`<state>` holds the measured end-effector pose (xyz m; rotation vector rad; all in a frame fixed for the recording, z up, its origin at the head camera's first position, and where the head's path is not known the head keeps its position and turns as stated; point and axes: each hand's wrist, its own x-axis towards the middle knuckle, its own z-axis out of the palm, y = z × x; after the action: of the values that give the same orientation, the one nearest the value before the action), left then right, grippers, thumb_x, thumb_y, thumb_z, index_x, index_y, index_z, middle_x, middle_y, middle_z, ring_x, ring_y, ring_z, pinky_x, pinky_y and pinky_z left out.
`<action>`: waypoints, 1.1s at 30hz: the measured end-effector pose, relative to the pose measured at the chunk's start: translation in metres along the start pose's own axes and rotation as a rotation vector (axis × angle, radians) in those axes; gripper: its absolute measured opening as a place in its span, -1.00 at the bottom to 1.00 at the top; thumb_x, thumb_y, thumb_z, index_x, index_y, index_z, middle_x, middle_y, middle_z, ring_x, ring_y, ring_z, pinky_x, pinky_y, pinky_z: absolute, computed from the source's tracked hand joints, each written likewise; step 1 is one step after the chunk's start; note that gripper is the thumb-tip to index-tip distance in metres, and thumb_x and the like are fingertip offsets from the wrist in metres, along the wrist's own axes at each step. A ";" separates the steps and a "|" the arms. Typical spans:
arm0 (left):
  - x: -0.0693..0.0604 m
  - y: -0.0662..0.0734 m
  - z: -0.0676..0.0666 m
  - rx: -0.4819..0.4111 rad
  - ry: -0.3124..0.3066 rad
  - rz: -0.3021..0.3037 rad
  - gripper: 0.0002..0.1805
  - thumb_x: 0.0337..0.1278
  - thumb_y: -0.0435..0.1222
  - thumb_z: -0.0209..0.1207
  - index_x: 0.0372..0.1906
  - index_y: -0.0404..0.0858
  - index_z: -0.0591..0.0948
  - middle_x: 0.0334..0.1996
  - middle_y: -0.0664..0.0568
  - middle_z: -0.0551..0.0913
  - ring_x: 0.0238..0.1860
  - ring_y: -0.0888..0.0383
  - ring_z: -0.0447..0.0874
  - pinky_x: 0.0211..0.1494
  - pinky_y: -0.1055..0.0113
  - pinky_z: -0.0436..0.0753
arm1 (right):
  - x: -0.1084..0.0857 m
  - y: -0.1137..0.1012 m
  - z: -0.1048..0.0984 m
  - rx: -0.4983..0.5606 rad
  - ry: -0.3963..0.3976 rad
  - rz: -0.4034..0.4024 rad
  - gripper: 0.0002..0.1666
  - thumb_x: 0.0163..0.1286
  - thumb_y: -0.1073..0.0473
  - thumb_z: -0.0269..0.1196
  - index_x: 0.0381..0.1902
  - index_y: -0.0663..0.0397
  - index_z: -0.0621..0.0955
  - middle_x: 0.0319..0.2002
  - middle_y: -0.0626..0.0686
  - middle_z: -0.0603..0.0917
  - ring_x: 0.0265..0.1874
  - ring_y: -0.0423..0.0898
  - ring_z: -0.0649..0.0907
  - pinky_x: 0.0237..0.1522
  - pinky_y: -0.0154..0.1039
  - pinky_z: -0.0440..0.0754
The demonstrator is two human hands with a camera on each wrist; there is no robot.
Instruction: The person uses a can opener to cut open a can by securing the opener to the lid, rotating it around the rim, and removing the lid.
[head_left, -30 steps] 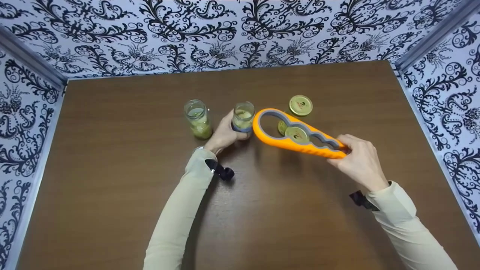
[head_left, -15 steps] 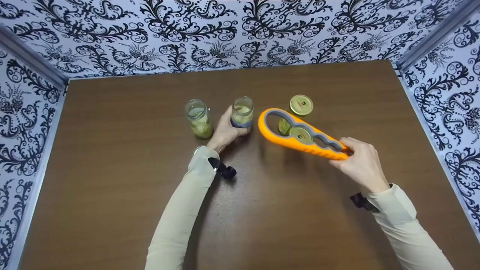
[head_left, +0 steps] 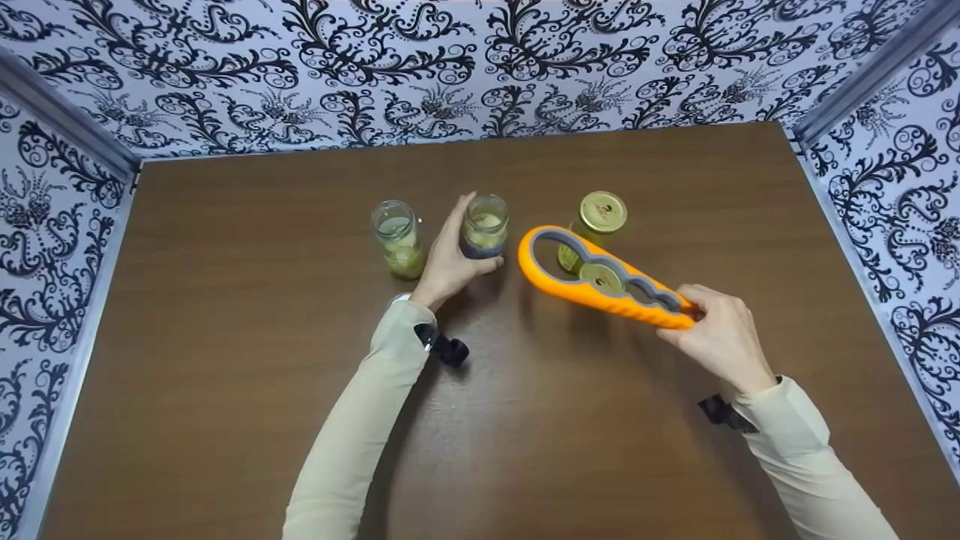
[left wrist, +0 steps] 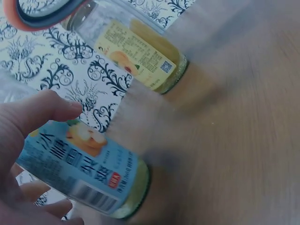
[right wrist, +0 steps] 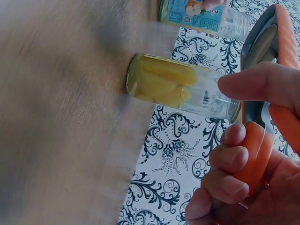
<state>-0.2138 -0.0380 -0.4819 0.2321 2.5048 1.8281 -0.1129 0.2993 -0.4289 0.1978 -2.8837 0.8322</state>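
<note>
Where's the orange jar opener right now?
Right of centre in the head view, the orange jar opener is held by the right hand, a gold lid showing through it.

1. The blue-labelled jar (head_left: 485, 236) has shifted slightly toward the wall; its mouth now sits about level with the lid of the back jar (head_left: 603, 212).
2. The left hand (head_left: 448, 264), left of the back jar, has loosened its grip: fingers once curled now lie straighter (the thumb too).
3. The orange opener (head_left: 574, 289) reaches less far left of the back jar and uncovers more glass below its lid.
4. The right hand (head_left: 721, 336) has drawn a little farther from the back jar.
</note>
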 end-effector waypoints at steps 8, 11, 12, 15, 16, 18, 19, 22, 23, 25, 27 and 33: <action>-0.016 0.008 -0.006 0.026 0.085 0.064 0.05 -0.21 -0.36 0.48 0.48 -0.17 0.18 0.49 -0.06 0.07 0.46 0.08 0.01 0.43 0.27 0.02 | -0.002 0.002 0.003 0.007 0.019 -0.022 -0.66 -0.22 0.33 0.46 -0.62 -0.10 0.50 -0.62 -0.15 0.37 -0.63 -0.17 0.35 -0.55 -0.28 0.21; -0.024 0.008 -0.007 0.025 0.102 0.099 0.03 -0.19 -0.37 0.47 0.47 -0.21 0.20 0.48 -0.09 0.09 0.45 0.07 0.03 0.43 0.26 0.02 | -0.004 0.002 0.006 0.004 0.024 -0.031 -0.68 -0.21 0.34 0.46 -0.58 -0.07 0.53 -0.59 -0.15 0.40 -0.62 -0.15 0.37 -0.53 -0.27 0.24; -0.027 0.008 -0.007 0.021 0.108 0.106 0.02 -0.19 -0.38 0.47 0.47 -0.22 0.20 0.48 -0.10 0.09 0.45 0.07 0.03 0.43 0.26 0.03 | -0.005 0.002 0.007 0.001 0.027 -0.036 -0.69 -0.21 0.34 0.46 -0.58 -0.06 0.54 -0.59 -0.14 0.40 -0.62 -0.15 0.37 -0.53 -0.26 0.24; -0.035 0.008 -0.007 0.019 0.143 0.111 -0.01 -0.19 -0.40 0.46 0.45 -0.23 0.24 0.46 -0.11 0.14 0.44 0.07 0.06 0.42 0.26 0.08 | -0.006 0.001 0.010 -0.010 0.039 -0.054 -0.68 -0.22 0.35 0.45 -0.57 -0.04 0.54 -0.59 -0.15 0.39 -0.61 -0.13 0.36 -0.52 -0.23 0.24; -0.038 0.008 -0.008 0.017 0.159 0.107 -0.03 -0.19 -0.40 0.46 0.44 -0.24 0.26 0.45 -0.11 0.17 0.44 0.06 0.08 0.42 0.25 0.10 | -0.006 0.000 0.011 -0.014 0.044 -0.060 -0.68 -0.23 0.36 0.45 -0.57 -0.04 0.53 -0.60 -0.14 0.38 -0.62 -0.13 0.35 -0.53 -0.22 0.23; -0.043 0.008 -0.008 0.019 0.190 0.096 -0.06 -0.20 -0.42 0.46 0.42 -0.24 0.30 0.42 -0.12 0.22 0.42 0.05 0.12 0.40 0.24 0.14 | -0.007 0.000 0.013 -0.021 0.057 -0.068 -0.66 -0.25 0.36 0.45 -0.59 -0.05 0.52 -0.60 -0.15 0.36 -0.63 -0.13 0.34 -0.53 -0.21 0.22; -0.045 0.008 -0.007 0.020 0.203 0.092 -0.07 -0.20 -0.43 0.46 0.40 -0.25 0.32 0.41 -0.13 0.25 0.41 0.04 0.15 0.40 0.23 0.16 | -0.008 0.000 0.014 -0.023 0.060 -0.067 -0.66 -0.25 0.36 0.45 -0.59 -0.05 0.52 -0.61 -0.15 0.36 -0.63 -0.13 0.35 -0.53 -0.20 0.22; -0.053 0.007 -0.006 0.020 0.232 0.081 -0.10 -0.21 -0.44 0.44 0.38 -0.26 0.35 0.37 -0.16 0.31 0.39 0.01 0.20 0.38 0.17 0.22 | -0.010 0.000 0.016 -0.023 0.060 -0.061 -0.69 -0.24 0.35 0.45 -0.57 -0.04 0.55 -0.60 -0.15 0.39 -0.62 -0.12 0.36 -0.52 -0.19 0.24; -0.055 0.006 -0.006 0.017 0.238 0.078 -0.11 -0.21 -0.45 0.44 0.37 -0.27 0.35 0.36 -0.16 0.32 0.38 0.00 0.23 0.37 0.15 0.24 | -0.010 0.000 0.017 -0.021 0.060 -0.059 -0.69 -0.23 0.35 0.46 -0.56 -0.04 0.56 -0.59 -0.15 0.40 -0.62 -0.12 0.37 -0.52 -0.19 0.25; -0.060 0.005 -0.005 0.015 0.244 0.074 -0.13 -0.20 -0.47 0.43 0.36 -0.29 0.36 0.34 -0.16 0.35 0.36 -0.02 0.26 0.35 0.12 0.27 | -0.011 0.001 0.019 -0.017 0.060 -0.055 -0.69 -0.23 0.35 0.46 -0.55 -0.03 0.56 -0.59 -0.15 0.41 -0.61 -0.12 0.37 -0.52 -0.18 0.26; -0.064 0.003 -0.004 0.008 0.244 0.065 -0.16 -0.17 -0.48 0.40 0.35 -0.29 0.37 0.33 -0.15 0.38 0.34 -0.05 0.29 0.34 0.11 0.29 | -0.013 0.001 0.020 -0.017 0.063 -0.051 -0.69 -0.22 0.34 0.47 -0.57 -0.05 0.55 -0.59 -0.16 0.41 -0.62 -0.13 0.37 -0.52 -0.19 0.25; -0.076 -0.002 -0.001 -0.050 0.247 0.076 -0.26 -0.12 -0.53 0.34 0.30 -0.36 0.40 0.28 -0.19 0.42 0.28 -0.20 0.34 0.32 0.01 0.31 | -0.017 0.000 0.025 -0.021 0.074 -0.062 -0.67 -0.25 0.33 0.47 -0.57 -0.07 0.55 -0.59 -0.19 0.39 -0.63 -0.18 0.34 -0.53 -0.21 0.26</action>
<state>-0.1385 -0.0496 -0.4881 0.1076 2.6368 2.0630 -0.0984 0.2880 -0.4526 0.2478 -2.8013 0.7817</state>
